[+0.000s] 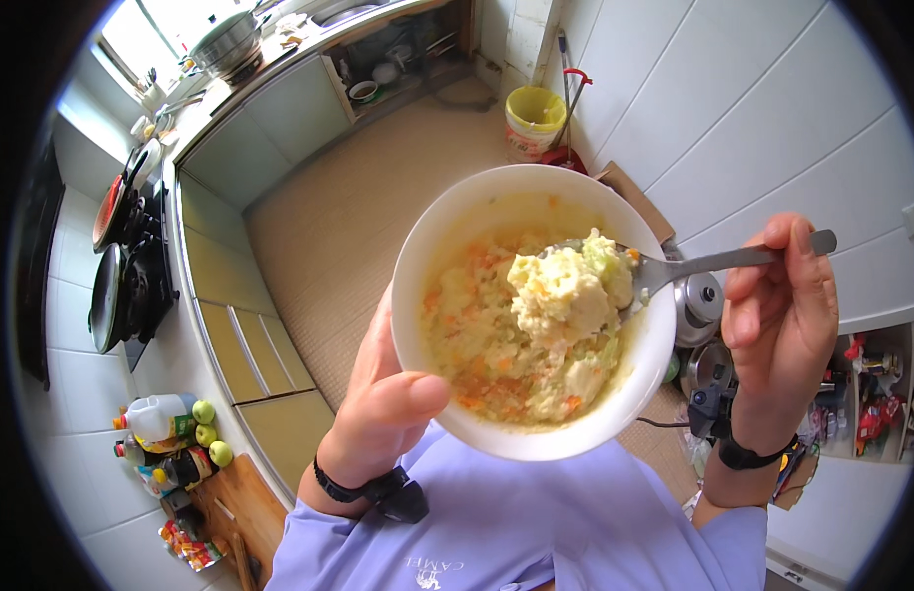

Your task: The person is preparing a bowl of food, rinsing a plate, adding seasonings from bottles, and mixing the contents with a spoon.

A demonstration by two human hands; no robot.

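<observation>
My left hand (388,394) grips the left side of a white bowl (659,389), its thumb lying over the rim. Inside is a pale yellow mash (477,325) with orange and green bits, perhaps potato salad. My right hand (787,295) pinches the handle of a metal spoon (708,262) at the right of the bowl. A large heaped lump of the mash (570,291) sits on the spoon, over the bowl's right half. The spoon's bowl is mostly hidden under that lump.
A counter (196,295) bends along the left and far side, carrying black pans (107,295), bottles (162,424), green apples (206,433), a wooden board (245,507) and a steel pot (226,47). A yellow-lined bucket (534,118) stands by the white wall. Shelves (881,394) hold packages at right.
</observation>
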